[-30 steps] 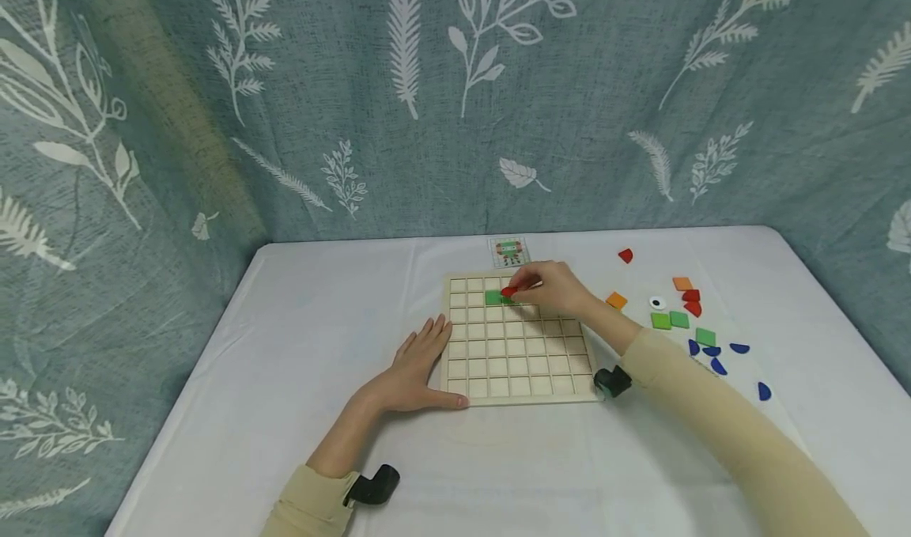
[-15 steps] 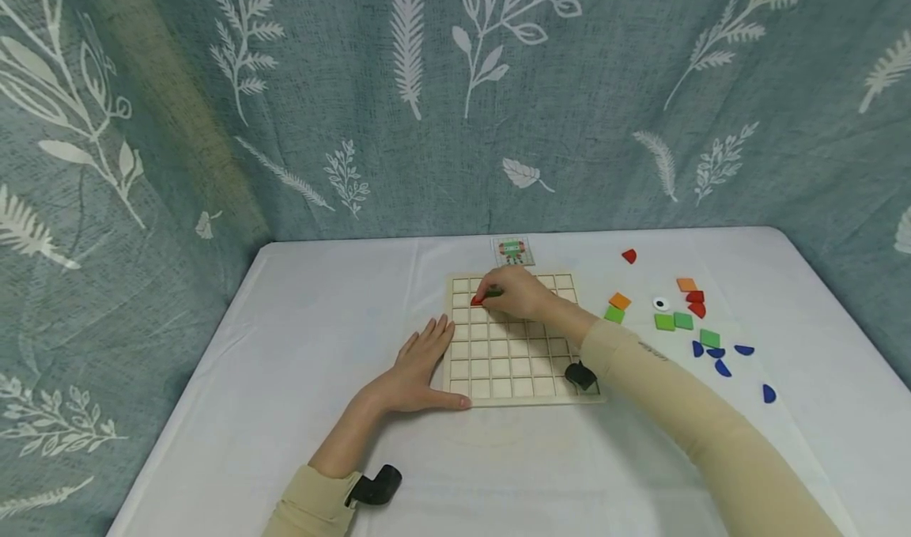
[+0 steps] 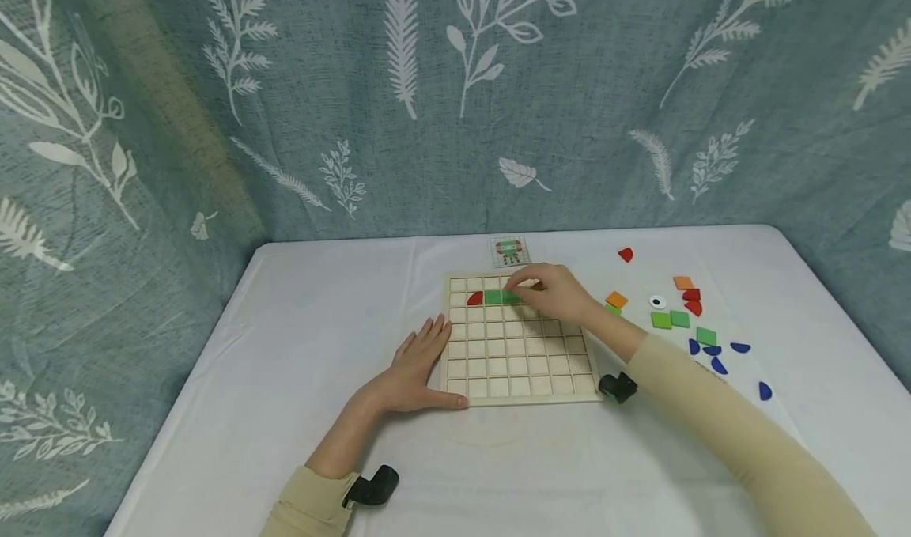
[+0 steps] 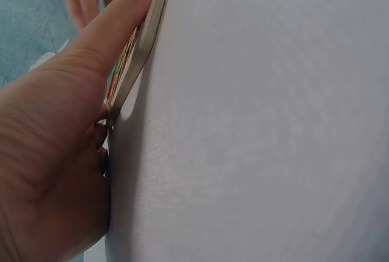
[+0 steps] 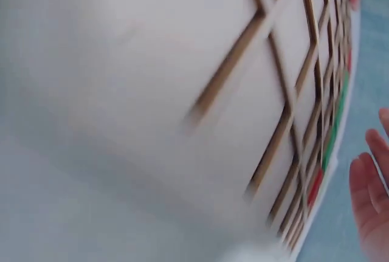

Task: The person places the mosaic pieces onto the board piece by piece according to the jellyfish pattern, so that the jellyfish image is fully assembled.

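My left hand (image 3: 409, 377) rests at the left side of a wooden grid board (image 3: 497, 349), its fingers straight along the edge and thumb at the near corner. A red quarter-circle piece (image 3: 475, 298) lies in a cell of the second row, with green square tiles (image 3: 493, 296) beside it to the right. Over those tiles hovers my right hand (image 3: 553, 292), fingertips just above the rightmost green. In the right wrist view its fingers are loose and hold nothing, and another red piece (image 5: 315, 187) shows past the green strip on the board.
Behind the board lies a small pattern card (image 3: 509, 251). To the right are scattered an orange tile (image 3: 616, 299), a white disc with a black dot (image 3: 657, 302), red pieces (image 3: 693, 308), green tiles (image 3: 661, 320) and blue half-circles (image 3: 719, 365). A curtain (image 3: 320, 94) hangs behind the table.
My right hand carried a red piece leftward and left it in the cell beside the green tiles, then moved back right. My left hand has stayed in place.
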Tool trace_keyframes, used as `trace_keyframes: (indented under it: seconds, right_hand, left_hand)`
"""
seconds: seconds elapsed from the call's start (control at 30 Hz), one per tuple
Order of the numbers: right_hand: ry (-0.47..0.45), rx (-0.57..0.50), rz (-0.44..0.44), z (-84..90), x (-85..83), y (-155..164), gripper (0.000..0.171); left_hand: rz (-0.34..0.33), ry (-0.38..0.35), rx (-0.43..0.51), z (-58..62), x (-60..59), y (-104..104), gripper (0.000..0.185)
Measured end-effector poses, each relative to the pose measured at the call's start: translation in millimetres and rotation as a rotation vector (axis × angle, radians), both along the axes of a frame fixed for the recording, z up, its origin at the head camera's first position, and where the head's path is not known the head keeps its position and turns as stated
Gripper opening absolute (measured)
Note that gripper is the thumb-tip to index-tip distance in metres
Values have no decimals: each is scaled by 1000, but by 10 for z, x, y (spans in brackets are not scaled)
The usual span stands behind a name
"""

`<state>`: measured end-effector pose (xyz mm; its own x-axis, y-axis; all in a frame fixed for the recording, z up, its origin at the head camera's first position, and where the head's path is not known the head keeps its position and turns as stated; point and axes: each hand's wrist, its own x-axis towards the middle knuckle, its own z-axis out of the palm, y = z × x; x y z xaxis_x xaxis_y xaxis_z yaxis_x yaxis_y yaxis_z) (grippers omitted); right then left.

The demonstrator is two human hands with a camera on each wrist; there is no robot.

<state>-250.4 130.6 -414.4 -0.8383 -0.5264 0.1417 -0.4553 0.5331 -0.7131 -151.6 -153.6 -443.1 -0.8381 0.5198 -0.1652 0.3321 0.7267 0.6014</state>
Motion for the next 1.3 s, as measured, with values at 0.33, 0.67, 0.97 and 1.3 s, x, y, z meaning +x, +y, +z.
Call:
trace_keyframes:
  seconds: [0.33,0.67,0.97,1.3]
  right_hand:
    - [-63,160,-303,10,184,972,23]
    - [-75,203,-329,-102,285,1238,29]
    - [-20,260,-394,-145,241,1150,30]
    - [-57,183,-379,-119,229,1021,24]
  left_hand:
    - [12,3,-1,1,9,-28,119]
    - [11,6,2,1,25,-29,118]
    - [4,9,9,-8,17,-9,119]
    - [2,13,8,-22,10,8,120]
